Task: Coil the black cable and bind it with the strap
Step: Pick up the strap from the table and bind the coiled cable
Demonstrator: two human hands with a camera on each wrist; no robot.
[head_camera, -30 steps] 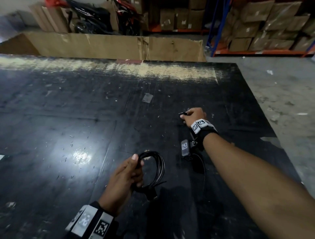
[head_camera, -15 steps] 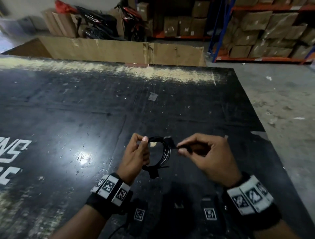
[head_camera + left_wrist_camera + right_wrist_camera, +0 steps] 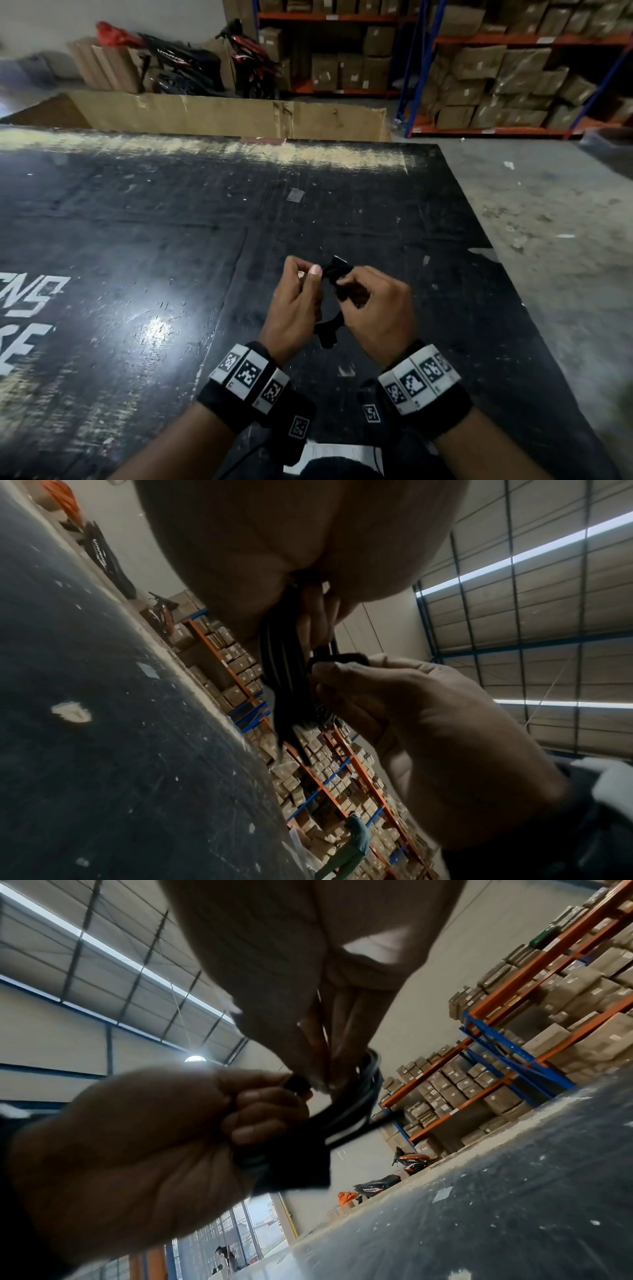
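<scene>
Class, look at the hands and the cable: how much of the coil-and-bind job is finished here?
Done: the cable is already wound into loops. In hand: the left hand grips the coil while the right hand pinches the strap against it. Left: the strap does not look closed around the loops yet.

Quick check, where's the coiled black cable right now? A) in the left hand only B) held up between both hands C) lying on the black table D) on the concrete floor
B: the left hand and right hand both grip the coiled black cable above the table.
</scene>
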